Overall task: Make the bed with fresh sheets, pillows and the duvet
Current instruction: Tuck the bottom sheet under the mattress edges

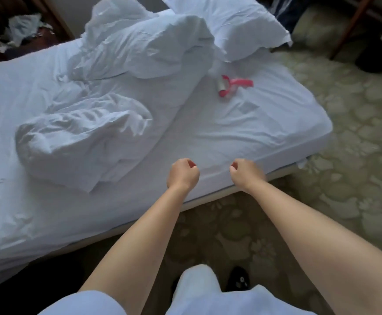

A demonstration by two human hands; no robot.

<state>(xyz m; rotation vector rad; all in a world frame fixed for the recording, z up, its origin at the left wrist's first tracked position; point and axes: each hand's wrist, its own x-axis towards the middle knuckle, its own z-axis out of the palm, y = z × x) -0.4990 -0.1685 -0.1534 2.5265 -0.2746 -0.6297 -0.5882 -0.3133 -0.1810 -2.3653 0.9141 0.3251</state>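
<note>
The left hand (182,173) is seen curled into a fist above the near edge of the bed (208,194), and the right hand (245,172) is curled likewise just beside it; whether a fold of the white fitted sheet (242,130) is pinched in either fist cannot be told, since no cloth is seen rising into the fingers. The sheet is stretched over the mattress, with light creases near the right corner. A crumpled white duvet (108,98) is heaped across the middle and left of the bed, its near end bunched into a thick roll and its far end piled high against the wall. A white pillow (228,23) is lying at the far right end of the bed, partly overlapped by the duvet's edge. A lint roller with a pink handle (231,86) is lying on the sheet just beside the duvet and below the pillow. A patterned green-beige carpet (344,167) is seen around the bed. A dark wooden piece of furniture with crumpled white cloth or paper on it (21,28) is seen at the far left, and a wooden chair leg (351,26) at the far right. A black shoe (238,279) and pale clothing are seen at the bottom.
</note>
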